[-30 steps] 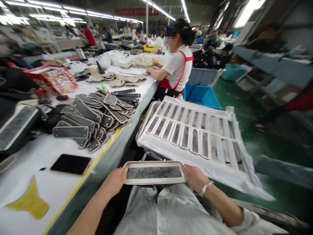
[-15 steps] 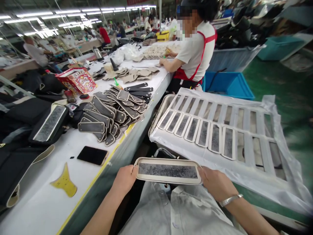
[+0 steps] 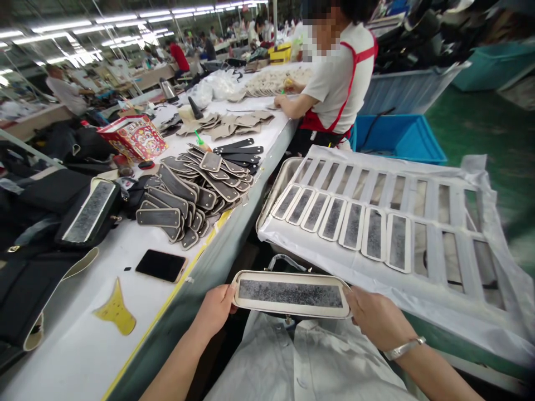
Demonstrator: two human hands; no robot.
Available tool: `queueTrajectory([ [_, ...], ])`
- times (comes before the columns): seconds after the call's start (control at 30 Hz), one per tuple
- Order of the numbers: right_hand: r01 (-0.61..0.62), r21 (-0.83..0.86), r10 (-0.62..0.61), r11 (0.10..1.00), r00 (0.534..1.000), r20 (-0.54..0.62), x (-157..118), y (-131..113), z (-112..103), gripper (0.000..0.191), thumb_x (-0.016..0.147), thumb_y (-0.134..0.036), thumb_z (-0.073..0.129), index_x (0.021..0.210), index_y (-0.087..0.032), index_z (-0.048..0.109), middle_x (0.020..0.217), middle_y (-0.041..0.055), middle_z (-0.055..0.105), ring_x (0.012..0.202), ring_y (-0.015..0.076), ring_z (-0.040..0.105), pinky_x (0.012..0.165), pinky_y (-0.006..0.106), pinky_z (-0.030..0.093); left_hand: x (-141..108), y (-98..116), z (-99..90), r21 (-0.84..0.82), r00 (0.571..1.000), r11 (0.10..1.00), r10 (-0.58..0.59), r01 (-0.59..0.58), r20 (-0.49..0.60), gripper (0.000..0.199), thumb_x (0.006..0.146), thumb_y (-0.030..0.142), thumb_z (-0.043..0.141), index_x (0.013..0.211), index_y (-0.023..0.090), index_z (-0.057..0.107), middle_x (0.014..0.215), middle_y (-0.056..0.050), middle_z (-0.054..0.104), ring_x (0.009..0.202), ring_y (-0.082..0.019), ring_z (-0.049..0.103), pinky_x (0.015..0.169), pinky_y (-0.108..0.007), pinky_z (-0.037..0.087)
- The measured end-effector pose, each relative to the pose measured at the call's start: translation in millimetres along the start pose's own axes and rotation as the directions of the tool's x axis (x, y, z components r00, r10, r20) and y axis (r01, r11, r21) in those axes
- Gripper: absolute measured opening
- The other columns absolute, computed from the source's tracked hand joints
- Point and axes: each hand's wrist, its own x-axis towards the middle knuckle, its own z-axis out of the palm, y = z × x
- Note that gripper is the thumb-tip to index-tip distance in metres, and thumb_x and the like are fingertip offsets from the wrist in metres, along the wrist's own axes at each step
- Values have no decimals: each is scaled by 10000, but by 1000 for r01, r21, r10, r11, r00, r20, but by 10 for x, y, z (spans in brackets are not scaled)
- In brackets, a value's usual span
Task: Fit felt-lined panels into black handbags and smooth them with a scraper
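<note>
Beyond the right-hand edge of the white-topped worktable, a bag base, cream-rimmed with a speckled dark-grey strip, is held level in front of the wearer's pale shirt. The left hand, the nearer to the table, pinches one short end between thumb and fingers. The right hand, farther from the table, grips the opposite end; its thumb lies at the corner, and the fingers behind are mostly hidden, so their exact spread cannot be told. A strap handle arches behind the base.

Just right of the table, a white sheet with rectangular cut-outs fills the space ahead of the right hand, with seven cream-edged panels in its near row. On the table, near its edge, lie a smartphone, a yellow template and a heap of grey riveted tabs. Black bags crowd the table's left side, below a red patterned box. Farther along the table's right edge, a co-worker in red straps leans over it; a blue bin stands on that side, apart from the table.
</note>
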Motion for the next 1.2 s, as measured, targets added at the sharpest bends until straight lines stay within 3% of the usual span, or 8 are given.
queueTrajectory([
  [0.1,-2,5,2,1000,1000,-4,14,-5,-3,302,870,-101,403,1110,-131,584,915,125,621,727,252,636,537,298,389,-4,-2,-24,-219,997,974,-49,61,61,508,873,545,313,743,154,610,714,-75,665,685,-206,640,616,-270,476],
  [0.3,-61,79,62,995,998,-12,39,2,62,282,896,-143,375,1086,-133,583,898,128,628,714,230,626,527,282,348,5,84,21,251,990,968,28,8,-139,406,876,413,353,591,172,512,569,-49,595,592,-182,583,603,-275,372],
  [0.73,-3,52,5,999,999,-53,-2,-7,-20,244,895,-132,400,1042,-140,595,861,117,620,710,240,639,526,279,378,13,30,45,171,993,985,53,-34,-104,466,878,462,328,562,176,517,553,-41,588,573,-177,571,565,-262,394],
  [0.8,-5,42,7,999,999,-49,-6,-4,-12,243,885,-124,420,1061,-143,587,888,114,624,739,247,640,550,287,391,-9,5,47,99,994,995,39,-29,-100,492,884,498,308,603,173,547,585,-53,610,593,-184,590,580,-270,431],
  [0.87,0,38,2,999,999,-50,-6,-2,-3,243,879,-116,430,1064,-143,585,886,107,626,749,248,640,563,292,400,-20,-23,34,-118,998,993,-26,20,-49,528,879,547,296,668,162,588,646,-75,643,646,-200,621,606,-284,478],
  [0.97,12,23,-10,1000,998,-54,-1,-6,9,249,875,-117,438,1077,-147,579,879,103,621,732,245,640,551,294,407,-8,-51,-2,-409,993,905,-98,115,62,563,865,589,297,747,144,620,731,-101,670,718,-216,641,645,-307,514],
  [1.1,10,-18,-11,1000,997,-71,7,-3,44,269,879,-114,423,1098,-149,573,902,115,616,719,248,640,530,291,408,25,-25,-30,-65,999,997,-29,28,-12,519,876,550,300,685,161,585,653,-62,645,621,-183,619,582,-262,468],
  [1.2,6,-2,-6,1000,997,-75,11,6,62,263,883,-119,414,1088,-148,577,904,118,618,720,244,638,525,281,391,29,33,-27,170,997,985,50,-38,-64,449,873,465,356,577,170,521,543,-30,577,552,-161,566,560,-247,384],
])
